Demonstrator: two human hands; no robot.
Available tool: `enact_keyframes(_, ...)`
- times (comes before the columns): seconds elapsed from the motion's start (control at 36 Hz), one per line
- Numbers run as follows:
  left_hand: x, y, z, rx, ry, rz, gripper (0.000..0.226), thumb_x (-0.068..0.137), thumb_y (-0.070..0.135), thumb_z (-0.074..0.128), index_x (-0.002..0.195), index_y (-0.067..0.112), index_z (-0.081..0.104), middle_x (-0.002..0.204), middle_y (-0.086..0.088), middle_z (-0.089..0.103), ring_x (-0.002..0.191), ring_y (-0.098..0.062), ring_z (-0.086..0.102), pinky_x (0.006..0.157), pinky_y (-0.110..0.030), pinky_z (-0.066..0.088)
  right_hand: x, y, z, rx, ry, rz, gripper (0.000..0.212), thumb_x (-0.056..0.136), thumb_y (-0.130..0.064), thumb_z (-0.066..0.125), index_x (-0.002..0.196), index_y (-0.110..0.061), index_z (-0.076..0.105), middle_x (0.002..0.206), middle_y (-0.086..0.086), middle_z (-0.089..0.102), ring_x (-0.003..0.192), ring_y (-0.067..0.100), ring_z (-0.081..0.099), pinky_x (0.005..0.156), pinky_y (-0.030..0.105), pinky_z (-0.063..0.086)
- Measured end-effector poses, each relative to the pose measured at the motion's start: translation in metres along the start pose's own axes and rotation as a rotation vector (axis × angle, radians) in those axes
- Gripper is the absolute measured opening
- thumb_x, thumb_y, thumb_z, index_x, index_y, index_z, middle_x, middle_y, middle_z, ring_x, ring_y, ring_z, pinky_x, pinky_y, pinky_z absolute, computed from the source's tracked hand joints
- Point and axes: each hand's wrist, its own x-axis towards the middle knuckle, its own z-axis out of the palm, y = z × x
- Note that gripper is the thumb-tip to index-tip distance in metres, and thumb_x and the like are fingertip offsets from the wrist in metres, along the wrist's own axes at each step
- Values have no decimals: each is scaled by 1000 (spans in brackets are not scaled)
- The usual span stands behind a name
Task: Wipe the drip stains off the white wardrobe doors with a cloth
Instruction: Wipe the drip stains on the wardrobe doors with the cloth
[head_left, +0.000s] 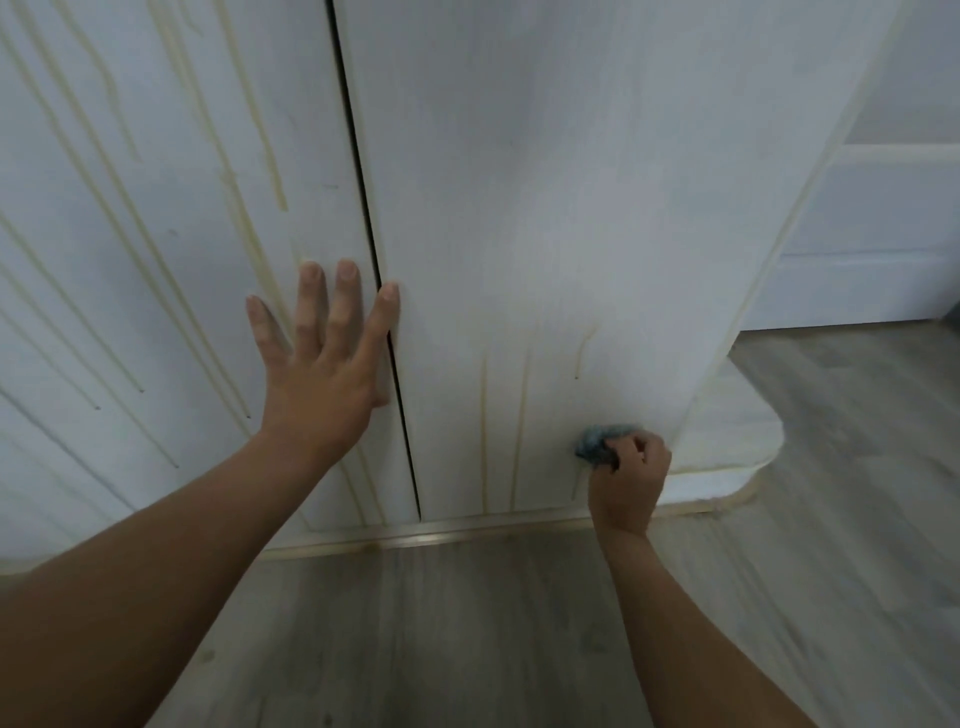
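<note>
Two white wardrobe doors fill the view, split by a dark vertical gap. The left door (156, 234) carries many long yellowish drip stains (244, 171). The right door (545, 182) is mostly clean above, with a few faint streaks (485, 415) near its bottom. My left hand (324, 374) presses flat with spread fingers across the gap between the doors. My right hand (628, 480) grips a small bunched blue-grey cloth (600, 444) against the lower right part of the right door.
Grey wood-look floor (467, 623) lies below the wardrobe, with a metal strip (441, 532) along its base. A white rounded plinth (727, 447) juts out at the wardrobe's right corner. A white wall with skirting (857, 291) stands behind on the right.
</note>
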Motion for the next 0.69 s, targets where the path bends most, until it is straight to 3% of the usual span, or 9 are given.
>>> enact_keyframes(0.08,-1,1,0,4,10,6,137,63,39,92,166,17,4,167,-21,-1,152,-51,10,110,-84,8,-6,7,-1,-2,-82,51,25,59,12,52,75,2,68,89,20,57,80,40,55,65,46,51)
enact_keyframes(0.19,-1,0,3,5,15,8,132,67,40,89,166,18,3,167,-21,-1,152,-51,10,111,-83,6,16,-16,-6,132,107,123,25,64,12,51,81,3,68,91,18,55,85,37,55,74,40,48)
enact_keyframes(0.28,0,0,4,31,19,1,126,71,38,84,166,17,3,166,-22,1,151,-50,10,110,-83,9,33,-31,-9,183,246,61,34,66,17,52,89,2,71,96,20,55,89,37,57,79,37,49)
enact_keyframes(0.36,0,2,6,61,54,1,118,74,35,82,165,15,9,166,-25,10,149,-53,19,109,-83,15,31,-25,-2,149,277,-50,33,69,19,51,91,3,70,98,21,55,90,38,55,80,36,46)
enact_keyframes(0.47,-2,0,5,66,41,2,128,69,45,85,166,18,6,166,-21,3,150,-49,11,111,-81,13,-7,10,19,48,185,-72,20,78,14,49,87,7,66,99,16,51,88,36,49,75,43,43)
enact_keyframes(0.56,-1,-2,3,72,21,0,134,64,47,87,166,19,5,166,-22,1,151,-49,6,110,-80,11,-48,39,33,4,-30,36,18,71,8,48,80,9,64,96,25,56,87,33,46,71,46,46)
enact_keyframes(0.64,-1,-2,3,74,26,3,133,63,46,88,166,18,7,166,-24,8,151,-50,9,109,-81,14,-64,51,36,5,-166,133,16,63,8,60,78,7,65,93,24,55,84,38,54,73,38,45)
enact_keyframes(0.69,0,-2,1,69,7,8,139,59,50,89,166,19,5,165,-23,4,149,-50,10,109,-81,13,-57,46,33,33,-128,168,22,60,12,60,80,6,67,93,25,55,84,43,57,76,31,40)
